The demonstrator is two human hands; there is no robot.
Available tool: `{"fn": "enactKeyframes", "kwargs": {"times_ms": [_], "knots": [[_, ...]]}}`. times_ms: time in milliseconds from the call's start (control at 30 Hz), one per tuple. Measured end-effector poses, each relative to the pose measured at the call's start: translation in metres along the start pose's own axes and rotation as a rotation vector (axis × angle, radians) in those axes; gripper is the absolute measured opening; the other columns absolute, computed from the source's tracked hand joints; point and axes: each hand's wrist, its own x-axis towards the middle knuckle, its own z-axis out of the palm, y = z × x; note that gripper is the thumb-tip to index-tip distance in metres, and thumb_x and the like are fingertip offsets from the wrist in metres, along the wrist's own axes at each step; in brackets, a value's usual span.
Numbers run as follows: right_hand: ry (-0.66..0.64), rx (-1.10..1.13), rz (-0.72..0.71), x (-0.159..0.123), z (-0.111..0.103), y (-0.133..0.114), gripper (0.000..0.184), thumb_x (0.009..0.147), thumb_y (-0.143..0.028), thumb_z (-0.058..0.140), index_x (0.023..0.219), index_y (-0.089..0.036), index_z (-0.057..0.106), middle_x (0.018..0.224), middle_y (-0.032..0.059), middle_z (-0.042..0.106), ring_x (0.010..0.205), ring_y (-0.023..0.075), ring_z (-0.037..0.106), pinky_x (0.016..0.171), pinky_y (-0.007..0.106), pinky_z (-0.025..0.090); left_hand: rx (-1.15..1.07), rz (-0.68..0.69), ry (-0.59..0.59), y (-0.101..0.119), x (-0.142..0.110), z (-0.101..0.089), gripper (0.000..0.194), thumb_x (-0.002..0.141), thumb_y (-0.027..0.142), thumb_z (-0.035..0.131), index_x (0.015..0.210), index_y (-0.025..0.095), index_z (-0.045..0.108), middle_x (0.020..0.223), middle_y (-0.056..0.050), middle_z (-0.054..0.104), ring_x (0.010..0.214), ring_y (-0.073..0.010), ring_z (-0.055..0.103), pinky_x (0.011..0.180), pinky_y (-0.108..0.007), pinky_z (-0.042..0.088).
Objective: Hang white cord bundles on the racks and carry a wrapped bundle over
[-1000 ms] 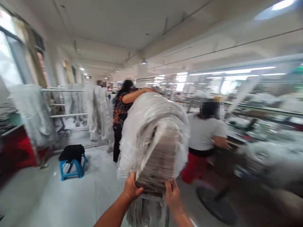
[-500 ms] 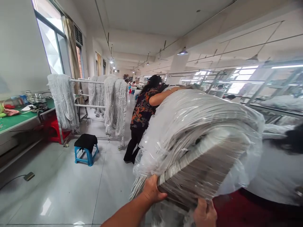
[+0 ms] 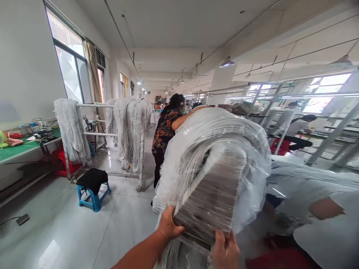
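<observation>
Head view: left hand (image 3: 169,227) and right hand (image 3: 224,251) clamped on the near end of a plastic-wrapped cord bundle (image 3: 215,172) carried at chest height, slick film liable to slip, co-worker (image 3: 165,132) close ahead.

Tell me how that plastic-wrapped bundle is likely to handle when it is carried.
The plastic-wrapped bundle probably sags: it arches over and droops past the left hand and right hand. It is likely heavy for its size, since another person's arm rests on its far end. The loose, glossy wrap may slip under the fingers.
</observation>
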Motion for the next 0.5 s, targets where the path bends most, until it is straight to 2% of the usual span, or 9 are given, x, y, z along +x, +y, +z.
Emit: {"fn": "enactKeyframes", "kwargs": {"times_ms": [100,300,500], "knots": [[-0.02,0.022,-0.025,0.015,0.004,0.002,0.068,0.069,-0.076,0.031,0.081,-0.013,0.054,0.078,0.0136,0.06,0.073,0.0243,0.055,0.066,0.034,0.043,0.014,-0.017,0.04,0.002,0.014,0.008,0.033,0.053,0.023,0.061,0.078,0.017,0.041,0.078,-0.004,0.051,0.074,-0.0177,0.047,0.072,-0.033,0.041],[-0.055,0.021,-0.035,0.062,0.027,0.016,0.058,0.07,-0.069,0.031,0.078,-0.015,0.052,0.074,0.0111,0.058,0.069,0.0231,0.053,0.064,0.033,0.041,0.028,-0.046,0.091,-0.002,0.062,0.025,0.032,0.052,0.02,0.061,0.074,0.018,0.038,0.075,-0.001,0.047,0.072,-0.0145,0.044,0.07,-0.03,0.039],[-0.035,-0.001,-0.021,0.116,0.033,0.036,0.054,0.069,-0.063,0.033,0.08,-0.014,0.052,0.074,0.0122,0.058,0.072,0.025,0.054,0.066,0.034,0.04,0.023,-0.037,0.096,0.001,0.106,0.058,0.036,0.051,0.021,0.064,0.078,0.017,0.041,0.078,-0.001,0.049,0.075,-0.015,0.045,0.073,-0.03,0.04]]}}
